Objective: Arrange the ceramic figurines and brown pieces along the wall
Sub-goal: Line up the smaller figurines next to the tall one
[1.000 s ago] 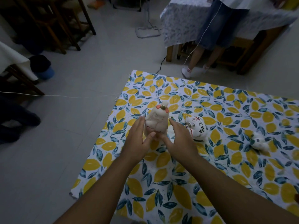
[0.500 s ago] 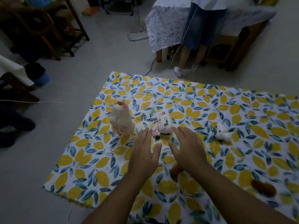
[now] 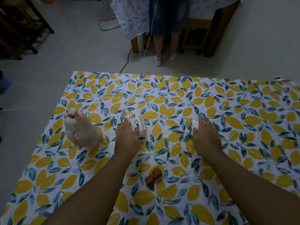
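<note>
A tall cream cat figurine [image 3: 81, 130] stands upright at the left of the leaf-print cloth [image 3: 227, 111]. My left hand [image 3: 127, 138] rests on the left side of a small white painted figurine [image 3: 137, 123] in the middle. My right hand [image 3: 206, 137] covers a small white figurine [image 3: 194, 125], of which only a bit shows under the fingers. A brown piece [image 3: 153, 176] lies on the cloth between my forearms, nearer to me.
The cloth ends at its far edge [image 3: 146, 74], with grey floor beyond. A person's legs [image 3: 165, 38] stand by a covered table [image 3: 203, 17] at the back. Dark wooden chairs [image 3: 19, 26] are at the far left. A black cable [image 3: 125, 62] runs on the floor.
Both hands let go of the tall cat figurine, which now stands at the left. My left hand went to the painted figurine and my right hand moved right onto the small white one.
</note>
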The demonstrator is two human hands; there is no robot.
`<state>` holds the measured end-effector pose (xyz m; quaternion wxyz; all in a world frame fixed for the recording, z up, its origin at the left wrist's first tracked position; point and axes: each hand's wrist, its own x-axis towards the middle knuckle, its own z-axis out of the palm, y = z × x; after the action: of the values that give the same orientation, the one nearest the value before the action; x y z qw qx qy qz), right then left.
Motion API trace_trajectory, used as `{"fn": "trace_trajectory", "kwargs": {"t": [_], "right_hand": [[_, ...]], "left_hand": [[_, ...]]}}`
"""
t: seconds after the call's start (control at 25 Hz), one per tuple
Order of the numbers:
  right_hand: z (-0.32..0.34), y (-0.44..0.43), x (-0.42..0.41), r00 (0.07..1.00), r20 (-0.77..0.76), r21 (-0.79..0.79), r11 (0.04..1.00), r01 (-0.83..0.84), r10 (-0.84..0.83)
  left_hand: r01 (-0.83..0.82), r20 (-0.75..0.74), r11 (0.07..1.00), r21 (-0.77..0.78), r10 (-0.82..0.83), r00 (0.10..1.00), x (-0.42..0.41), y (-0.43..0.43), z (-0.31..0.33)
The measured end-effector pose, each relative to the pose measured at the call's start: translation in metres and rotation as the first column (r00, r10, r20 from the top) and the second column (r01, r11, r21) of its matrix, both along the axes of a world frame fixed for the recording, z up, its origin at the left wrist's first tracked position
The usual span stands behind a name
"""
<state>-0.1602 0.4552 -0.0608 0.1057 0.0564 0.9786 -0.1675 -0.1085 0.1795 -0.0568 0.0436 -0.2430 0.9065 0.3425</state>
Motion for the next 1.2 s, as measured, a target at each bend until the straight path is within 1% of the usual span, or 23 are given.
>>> {"fn": "trace_trajectory", "kwargs": {"t": [0.08, 0.16, 0.24, 0.28, 0.36, 0.4, 0.52, 0.64, 0.72, 0.8, 0.92, 1.0, 1.08, 1.2], "right_hand": [[-0.011, 0.003, -0.008, 0.997, 0.07, -0.003, 0.999, 0.034, -0.034], [-0.017, 0.001, -0.009, 0.995, 0.093, -0.059, 0.997, 0.039, -0.034], [-0.017, -0.006, -0.008, 1.0, 0.023, -0.183, 0.983, 0.004, 0.0], [-0.016, -0.011, -0.008, 1.0, -0.018, -0.25, 0.968, -0.019, 0.015], [-0.014, -0.019, -0.009, 0.998, -0.05, -0.341, 0.939, -0.053, 0.038], [-0.014, -0.022, -0.009, 0.998, -0.048, -0.355, 0.933, -0.063, 0.05], [-0.012, -0.033, -0.004, 0.995, -0.016, -0.335, 0.937, -0.098, 0.098], [-0.012, -0.05, 0.011, 0.986, -0.013, -0.353, 0.922, -0.163, 0.169], [-0.013, -0.066, 0.021, 0.97, -0.017, -0.337, 0.912, -0.234, 0.243], [-0.015, -0.084, 0.028, 0.951, -0.008, -0.324, 0.899, -0.294, 0.308], [-0.015, -0.105, 0.033, 0.948, 0.001, -0.334, 0.894, -0.299, 0.318], [-0.014, -0.114, 0.033, 0.952, 0.004, -0.331, 0.899, -0.287, 0.306], [-0.014, -0.118, 0.034, 0.944, 0.02, -0.309, 0.9, -0.309, 0.331], [-0.014, -0.119, 0.037, 0.932, 0.039, -0.297, 0.895, -0.332, 0.359]], "left_hand": [[0.005, 0.045, 1.0, 0.007, -0.005, 0.999, -0.007, -0.003, -0.008], [0.061, 0.057, 0.997, -0.049, -0.058, 0.997, -0.014, 0.0, -0.012], [0.114, -0.005, 0.988, -0.107, -0.115, 0.993, -0.025, 0.006, -0.012], [0.131, -0.046, 0.985, -0.111, -0.137, 0.989, -0.03, 0.011, -0.011], [0.149, -0.132, 0.988, -0.042, -0.154, 0.979, -0.038, 0.02, -0.009], [0.162, -0.162, 0.987, 0.001, -0.159, 0.974, -0.041, 0.024, -0.009], [0.202, -0.2, 0.979, 0.036, -0.191, 0.961, -0.038, 0.032, -0.007], [0.211, -0.224, 0.977, 0.041, -0.197, 0.954, -0.023, 0.032, -0.004], [0.216, -0.195, 0.976, 0.017, -0.209, 0.958, -0.003, 0.024, -0.003], [0.219, -0.159, 0.975, -0.047, -0.224, 0.962, 0.015, 0.01, -0.003], [0.244, -0.11, 0.957, -0.16, -0.263, 0.959, 0.03, -0.015, -0.001], [0.237, -0.069, 0.953, -0.188, -0.253, 0.965, 0.03, -0.025, 0.002], [0.255, -0.046, 0.944, -0.209, -0.27, 0.962, 0.031, -0.024, 0.003], [0.255, -0.046, 0.948, -0.191, -0.268, 0.962, 0.036, -0.017, 0.002]]}}
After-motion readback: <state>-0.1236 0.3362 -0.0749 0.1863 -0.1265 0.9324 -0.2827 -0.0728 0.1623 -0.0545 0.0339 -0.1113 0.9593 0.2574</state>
